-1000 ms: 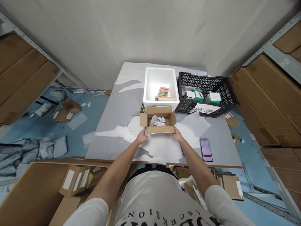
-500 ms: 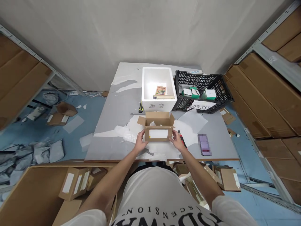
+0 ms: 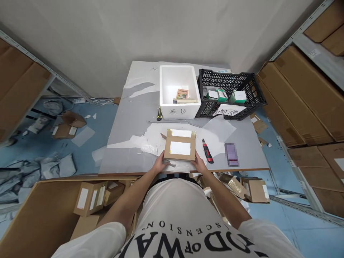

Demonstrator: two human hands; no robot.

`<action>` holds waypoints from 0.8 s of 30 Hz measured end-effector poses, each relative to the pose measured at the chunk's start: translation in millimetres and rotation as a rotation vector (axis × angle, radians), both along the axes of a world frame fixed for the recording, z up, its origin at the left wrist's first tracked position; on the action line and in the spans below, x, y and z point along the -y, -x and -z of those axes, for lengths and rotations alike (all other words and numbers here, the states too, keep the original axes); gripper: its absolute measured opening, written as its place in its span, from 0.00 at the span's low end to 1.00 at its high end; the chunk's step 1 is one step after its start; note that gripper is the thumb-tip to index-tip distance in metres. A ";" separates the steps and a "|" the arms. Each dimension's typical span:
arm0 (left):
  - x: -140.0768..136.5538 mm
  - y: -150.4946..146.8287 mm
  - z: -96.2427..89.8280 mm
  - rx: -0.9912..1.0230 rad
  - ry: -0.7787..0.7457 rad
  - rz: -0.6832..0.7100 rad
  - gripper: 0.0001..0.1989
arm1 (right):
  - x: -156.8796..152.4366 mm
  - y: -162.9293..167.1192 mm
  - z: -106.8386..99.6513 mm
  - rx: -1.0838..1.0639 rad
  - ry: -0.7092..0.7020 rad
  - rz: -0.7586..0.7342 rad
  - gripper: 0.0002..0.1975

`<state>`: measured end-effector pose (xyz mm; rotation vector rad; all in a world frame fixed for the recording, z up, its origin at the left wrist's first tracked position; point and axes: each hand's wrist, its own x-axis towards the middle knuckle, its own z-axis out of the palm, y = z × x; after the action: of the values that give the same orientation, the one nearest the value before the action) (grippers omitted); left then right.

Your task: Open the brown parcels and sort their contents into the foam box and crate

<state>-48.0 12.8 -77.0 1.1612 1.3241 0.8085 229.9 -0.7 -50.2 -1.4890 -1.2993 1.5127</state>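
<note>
A small brown cardboard box (image 3: 180, 159) with a white label on its side is held between my two hands near the table's front edge. It is tipped so the labelled side faces up toward me, and its inside is hidden. My left hand (image 3: 159, 163) grips the lower left corner, and my right hand (image 3: 199, 163) the lower right corner. Right of the box lies a red and black utility knife (image 3: 208, 152). White paper sheets (image 3: 150, 132) spread on the table beneath and around the box.
A white foam box (image 3: 177, 111) with books inside stands at the back, beside a black plastic crate (image 3: 233, 77) holding green and white cartons. A yellow and black cutter (image 3: 159, 114) and a blurred purple item (image 3: 231, 154) lie on the table (image 3: 115, 157). Below left is a large carton (image 3: 48, 215).
The box has tipped, so its open top no longer shows and its labelled side faces up. Both hands have come lower on it. The whole utility knife is now uncovered.
</note>
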 end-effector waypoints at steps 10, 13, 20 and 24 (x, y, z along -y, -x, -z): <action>4.8 8.1 -36.1 -0.123 -0.130 -0.014 0.30 | -1.7 -10.4 -33.6 0.131 -0.145 0.059 0.32; 7.6 4.4 -69.5 -0.152 -0.230 -0.022 0.29 | -6.2 -19.4 -65.4 0.240 -0.188 0.093 0.27; -11.7 -34.9 -91.9 -0.315 -0.128 -0.140 0.28 | -23.8 -14.2 -96.1 0.583 -0.047 0.119 0.27; -22.7 -38.5 -81.3 -0.281 -0.044 -0.208 0.28 | -38.9 -12.1 -88.3 0.660 -0.004 0.089 0.26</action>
<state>-9.5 35.5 4.2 1.2178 1.6878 0.8489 242.1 38.2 38.1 -2.1123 -1.5562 0.9829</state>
